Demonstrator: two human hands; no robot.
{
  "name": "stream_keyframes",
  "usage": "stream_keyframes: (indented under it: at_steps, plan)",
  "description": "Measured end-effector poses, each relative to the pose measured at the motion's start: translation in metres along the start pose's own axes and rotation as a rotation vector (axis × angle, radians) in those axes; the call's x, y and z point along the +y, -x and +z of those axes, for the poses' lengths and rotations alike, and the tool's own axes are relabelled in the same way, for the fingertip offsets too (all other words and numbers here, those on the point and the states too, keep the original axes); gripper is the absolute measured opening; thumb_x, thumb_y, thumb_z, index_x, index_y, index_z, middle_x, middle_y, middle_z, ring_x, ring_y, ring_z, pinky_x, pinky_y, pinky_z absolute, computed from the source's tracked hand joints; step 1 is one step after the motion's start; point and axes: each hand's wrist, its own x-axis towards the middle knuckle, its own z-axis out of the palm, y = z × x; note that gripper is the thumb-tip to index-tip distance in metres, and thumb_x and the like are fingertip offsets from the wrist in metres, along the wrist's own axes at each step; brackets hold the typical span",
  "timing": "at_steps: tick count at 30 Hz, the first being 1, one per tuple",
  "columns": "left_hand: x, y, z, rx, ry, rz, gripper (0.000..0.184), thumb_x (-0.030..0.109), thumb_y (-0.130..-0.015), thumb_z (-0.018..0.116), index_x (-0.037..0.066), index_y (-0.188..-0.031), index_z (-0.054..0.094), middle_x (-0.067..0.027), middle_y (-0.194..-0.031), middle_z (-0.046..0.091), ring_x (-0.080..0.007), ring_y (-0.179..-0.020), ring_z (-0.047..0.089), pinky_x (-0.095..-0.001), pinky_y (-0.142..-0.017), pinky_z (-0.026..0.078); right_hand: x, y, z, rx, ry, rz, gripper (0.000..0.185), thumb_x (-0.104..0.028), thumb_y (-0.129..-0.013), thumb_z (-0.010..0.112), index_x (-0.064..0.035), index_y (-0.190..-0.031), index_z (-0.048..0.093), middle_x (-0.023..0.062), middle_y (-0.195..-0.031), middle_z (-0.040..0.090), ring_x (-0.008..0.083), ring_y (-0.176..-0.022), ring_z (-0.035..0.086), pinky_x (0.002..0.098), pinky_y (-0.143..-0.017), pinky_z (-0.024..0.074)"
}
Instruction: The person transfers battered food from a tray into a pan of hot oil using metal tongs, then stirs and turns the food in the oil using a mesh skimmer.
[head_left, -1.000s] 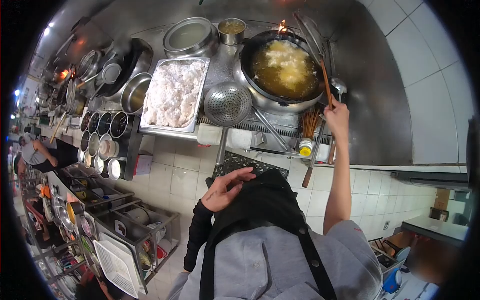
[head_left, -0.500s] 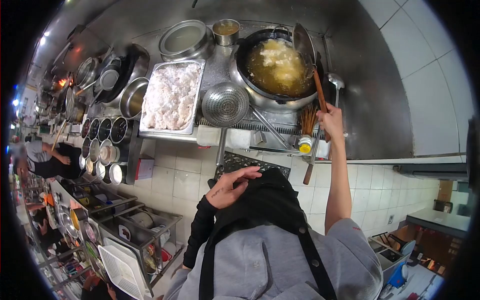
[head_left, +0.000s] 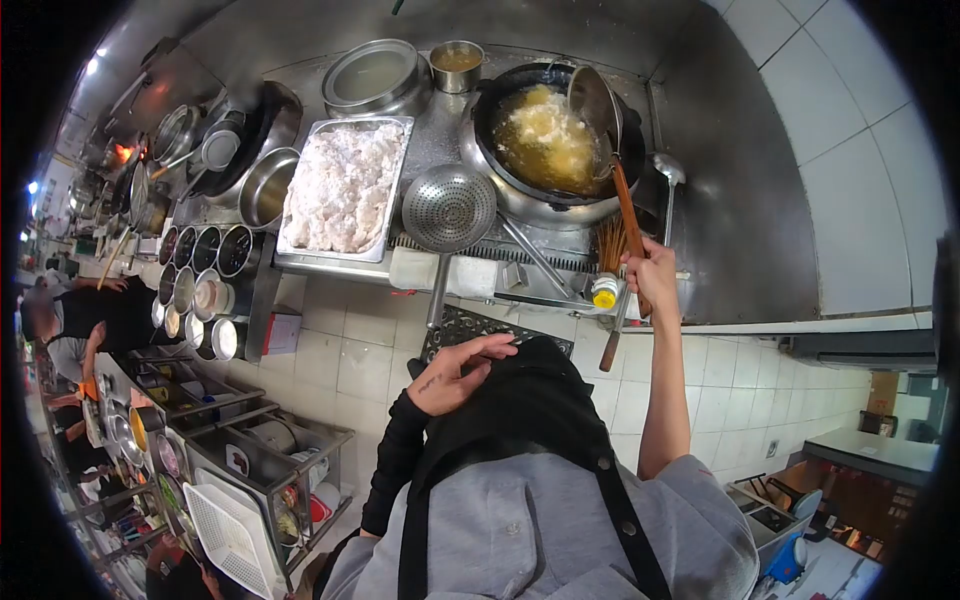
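My right hand [head_left: 652, 275] is closed round the wooden handle of a long strainer [head_left: 624, 195]. The strainer's round head is tilted over the right side of the black wok [head_left: 483, 112]. Pale battered food [head_left: 548, 122] lies in bubbling yellow oil [head_left: 540, 178], left of that head. Under my right hand are a bamboo brush [head_left: 611, 243], a yellow-capped container [head_left: 604, 298] and another wooden-ended handle [head_left: 611, 352]. My left hand [head_left: 455, 376] is empty, fingers extended, in front of the black apron [head_left: 520, 415]. Beyond it lies a perforated skimmer [head_left: 450, 208], handle over the counter edge.
A metal tray [head_left: 399, 190] of flour-coated pieces stands left of the skimmer. Behind are a lidded pot [head_left: 372, 78] and small pot [head_left: 456, 68]; a ladle [head_left: 669, 170] leans right. Seasoning tins [head_left: 207, 250], a rack [head_left: 300, 470] and a co-worker [head_left: 95, 320] are at left.
My right hand has drawn slightly towards me and left, bringing the strainer's head left and lower over the wok. My left hand stays by the apron. The co-worker's posture has shifted.
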Motion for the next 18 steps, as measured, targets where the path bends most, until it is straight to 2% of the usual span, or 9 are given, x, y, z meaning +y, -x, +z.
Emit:
stream_keyframes:
  at_steps: [1,4,7,8,11,12,15,18]
  plan:
    - [-0.001,0.0,0.0,0.0,-0.006,0.007,0.059,-0.013,-0.092,0.049,0.006,-0.148,0.05,-0.0128,-0.131,0.068,-0.0215,-0.122,0.064,-0.0327,-0.102,0.051,0.001,0.003,-0.001,0.014,0.024,-0.007,0.023,0.005,-0.079,0.059,0.0026,-0.098,0.07,0.0025,-0.065,0.058,0.0106,-0.047,0.048,0.0289,-0.043,0.0366]
    - [-0.002,0.001,0.001,-0.01,-0.005,-0.007,0.058,-0.012,-0.094,0.049,0.005,-0.149,0.049,-0.0128,-0.133,0.067,-0.021,-0.124,0.062,-0.0329,-0.104,0.049,0.013,0.003,-0.008,0.195,0.327,-0.236,0.041,0.0,-0.081,0.061,-0.0006,-0.119,0.073,0.0061,-0.065,0.06,0.0127,-0.052,0.05,0.0309,-0.052,0.0425]
    - [0.0,0.003,0.002,-0.041,0.014,-0.053,0.057,-0.012,-0.096,0.049,0.005,-0.151,0.047,-0.013,-0.138,0.064,-0.0206,-0.131,0.058,-0.0344,-0.111,0.044,-0.023,0.006,-0.01,0.281,0.515,-0.295,0.055,-0.004,-0.08,0.061,-0.0085,-0.135,0.067,0.0113,-0.064,0.059,0.0146,-0.057,0.053,0.0327,-0.06,0.0459]
    - [-0.001,0.002,0.003,-0.042,0.013,-0.049,0.057,-0.012,-0.096,0.049,0.005,-0.151,0.047,-0.0132,-0.138,0.064,-0.0208,-0.131,0.058,-0.0344,-0.111,0.044,-0.02,-0.003,-0.014,0.324,0.554,-0.302,0.055,-0.007,-0.079,0.061,-0.0097,-0.134,0.068,0.0145,-0.062,0.054,0.015,-0.058,0.054,0.0346,-0.06,0.0467]
    - [0.0,0.002,0.006,-0.037,0.019,-0.035,0.057,-0.012,-0.096,0.049,0.005,-0.151,0.047,-0.0134,-0.138,0.064,-0.0213,-0.132,0.058,-0.0346,-0.111,0.044,-0.017,-0.026,-0.024,0.337,0.509,-0.33,0.048,-0.001,-0.078,0.06,-0.002,-0.125,0.072,0.0001,-0.065,0.055,0.009,-0.056,0.049,0.0304,-0.052,0.042]
    - [0.0,0.003,0.007,-0.033,0.024,-0.033,0.057,-0.012,-0.096,0.049,0.005,-0.151,0.047,-0.0135,-0.138,0.063,-0.0214,-0.132,0.057,-0.0346,-0.111,0.044,-0.012,-0.035,-0.029,0.322,0.46,-0.287,0.044,0.0,-0.077,0.06,0.0002,-0.118,0.073,0.0007,-0.063,0.055,0.0093,-0.051,0.05,0.0295,-0.048,0.0418]
    - [-0.001,0.004,0.008,-0.025,0.027,-0.035,0.058,-0.012,-0.096,0.049,0.005,-0.151,0.047,-0.0135,-0.138,0.063,-0.0215,-0.131,0.058,-0.0348,-0.111,0.044,0.001,-0.053,-0.037,0.275,0.369,-0.292,0.039,0.002,-0.076,0.058,0.0022,-0.113,0.071,0.0006,-0.061,0.054,0.0098,-0.047,0.049,0.0285,-0.041,0.0382]
    - [0.003,0.006,0.009,-0.024,0.007,-0.052,0.058,-0.012,-0.096,0.049,0.006,-0.151,0.047,-0.0133,-0.138,0.064,-0.0213,-0.13,0.058,-0.0348,-0.11,0.045,0.007,-0.064,-0.044,0.203,0.24,-0.113,0.048,-0.003,-0.078,0.059,-0.003,-0.124,0.072,0.0054,-0.062,0.058,0.0118,-0.051,0.052,0.0317,-0.047,0.0412]
